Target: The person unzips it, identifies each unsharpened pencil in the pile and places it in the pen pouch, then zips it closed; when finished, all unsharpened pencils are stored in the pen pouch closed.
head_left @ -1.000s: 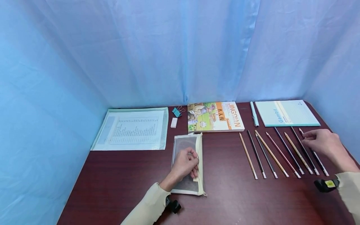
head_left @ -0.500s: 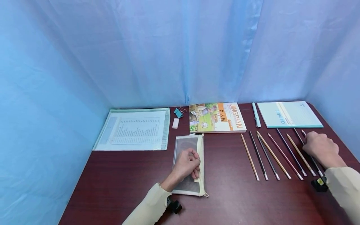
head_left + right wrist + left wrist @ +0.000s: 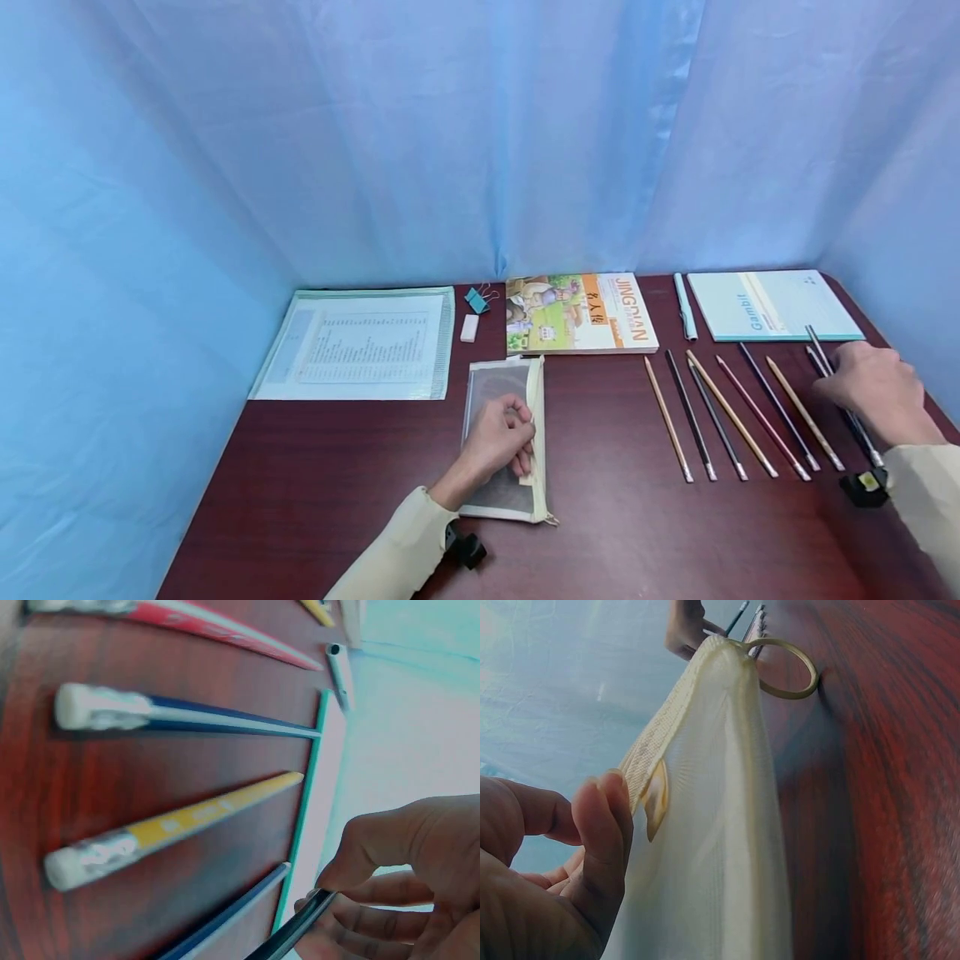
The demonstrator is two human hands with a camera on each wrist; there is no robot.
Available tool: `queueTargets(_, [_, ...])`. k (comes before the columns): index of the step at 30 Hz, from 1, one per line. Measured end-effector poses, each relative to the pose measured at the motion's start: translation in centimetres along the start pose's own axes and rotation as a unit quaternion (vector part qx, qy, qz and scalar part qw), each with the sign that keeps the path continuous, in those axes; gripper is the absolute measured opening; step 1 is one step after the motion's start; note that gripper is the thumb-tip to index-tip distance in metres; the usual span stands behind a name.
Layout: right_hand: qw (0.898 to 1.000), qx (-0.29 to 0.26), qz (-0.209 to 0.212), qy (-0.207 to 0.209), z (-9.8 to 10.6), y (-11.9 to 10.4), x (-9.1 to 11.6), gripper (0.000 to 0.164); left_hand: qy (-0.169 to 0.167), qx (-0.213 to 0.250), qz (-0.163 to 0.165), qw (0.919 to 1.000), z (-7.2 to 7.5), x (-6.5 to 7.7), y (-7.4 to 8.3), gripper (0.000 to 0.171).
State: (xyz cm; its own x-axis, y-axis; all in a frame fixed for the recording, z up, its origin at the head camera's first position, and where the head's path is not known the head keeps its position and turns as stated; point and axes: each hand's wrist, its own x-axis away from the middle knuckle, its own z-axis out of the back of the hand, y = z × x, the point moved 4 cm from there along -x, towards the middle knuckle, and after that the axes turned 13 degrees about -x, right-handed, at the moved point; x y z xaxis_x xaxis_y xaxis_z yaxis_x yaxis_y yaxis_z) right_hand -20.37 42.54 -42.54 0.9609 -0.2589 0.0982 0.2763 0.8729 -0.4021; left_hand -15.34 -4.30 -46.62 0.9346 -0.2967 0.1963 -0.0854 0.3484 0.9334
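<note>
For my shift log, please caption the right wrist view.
Right hand pinches a dark pencil, with a yellow pencil lying nearby on the table.

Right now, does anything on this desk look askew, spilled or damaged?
Nothing looks spilled or damaged. Slightly askew: the middle yellow pencil slants so its tip meets or nearly meets that of the dark pencil just left of it, while their near ends lie apart.
</note>
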Motion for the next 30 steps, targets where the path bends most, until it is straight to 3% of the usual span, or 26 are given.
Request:
queueTargets(4, [0.999, -0.03, 0.041, 0.013, 0.8, 0.0, -0.1, 0.024, 0.001, -0.001, -0.003, 1.0, 0.1, 0.0, 0.0, 0.014])
queueTargets(7, [0.993, -0.104, 0.058, -0.011, 0.7, 0.0, -0.2, 0.036, 0.001, -0.001, -0.004, 1.0, 0.1, 0.0, -0.1, 0.015])
queueTargets(8, [0.987, -0.147, 0.06, -0.03, 0.4, 0.0, -0.2, 0.04, 0.001, -0.001, -0.003, 1.0, 0.1, 0.0, -0.1, 0.015])
queueTargets(10, [0.964, -0.249, 0.061, -0.069, -0.4, 0.0, -0.2, 0.047, 0.001, -0.001, -0.001, 1.0, 0.2, 0.0, -0.2, 0.015])
queueTargets(12, [0.929, -0.351, 0.059, -0.106, -1.2, -0.1, -0.1, 0.036, 0.002, -0.002, 0.001, 1.0, 0.2, 0.0, -0.2, 0.015])
queueTargets(13, [0.902, -0.409, 0.057, -0.125, -1.6, -0.1, -0.1, 0.029, 0.003, -0.002, 0.002, 1.0, 0.2, 0.0, -0.2, 0.015])
queueTargets(15, [0.841, -0.513, 0.063, -0.161, -2.2, -0.4, 0.1, 0.018, 0.003, -0.002, 0.003, 1.0, 0.2, 0.0, -0.2, 0.015])
queueTargets(19, [0.717, -0.654, 0.063, -0.235, -3.4, -1.2, 0.7, 0.036, 0.001, 0.001, 0.003, 1.0, 0.2, 0.0, -0.2, 0.015])
queueTargets(20, [0.696, -0.67, 0.062, -0.251, -3.7, -1.5, 0.8, 0.037, 0.0, 0.002, 0.003, 1.0, 0.2, 0.0, -0.2, 0.015])
queueTargets(25, [0.64, -0.701, 0.07, -0.305, -5.2, -3.0, 1.7, 0.043, 0.0, 0.0, 0.0, 1.0, 0.1, 0.0, -0.2, 0.014])
queueTargets(28, [0.615, -0.713, 0.086, -0.326, -6.0, -4.3, 2.3, 0.043, -0.002, -0.001, 0.002, 1.0, 0.1, 0.0, 0.0, 0.012])
queueTargets(30, [0.606, -0.716, 0.086, -0.337, -6.5, -5.2, 2.7, 0.042, -0.002, -0.002, 0.004, 1.0, 0.1, 0.1, 0.0, 0.011])
